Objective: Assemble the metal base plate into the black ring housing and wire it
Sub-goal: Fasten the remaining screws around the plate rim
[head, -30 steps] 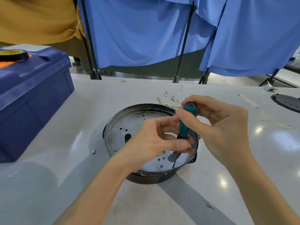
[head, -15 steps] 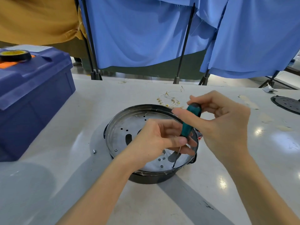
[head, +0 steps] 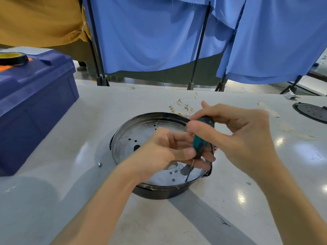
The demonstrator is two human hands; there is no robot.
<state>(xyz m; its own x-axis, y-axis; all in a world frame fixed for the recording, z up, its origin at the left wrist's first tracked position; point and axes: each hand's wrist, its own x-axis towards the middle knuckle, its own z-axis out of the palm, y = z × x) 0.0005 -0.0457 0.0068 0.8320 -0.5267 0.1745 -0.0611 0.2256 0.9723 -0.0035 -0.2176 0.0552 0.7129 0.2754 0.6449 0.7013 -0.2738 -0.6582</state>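
Your left hand (head: 164, 149): pinches screwdriver (head: 201, 138) low.
Your right hand (head: 235, 137): curled round its top.
Metal base plate (head: 131, 142): likely stiff and slick, so brace the black ring housing (head: 159, 191) rim.

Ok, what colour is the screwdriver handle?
The screwdriver handle is teal with black at its top and lower end; the head view, the only one, shows it.

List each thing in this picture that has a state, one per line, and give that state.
Metal base plate: seated inside the black ring housing.
Screwdriver: tip down on a screw at the plate's near edge.
Left hand: pinches the screwdriver low down.
Right hand: grips the handle's top.
Blue toolbox: lid closed.
Wires: loose on the table.
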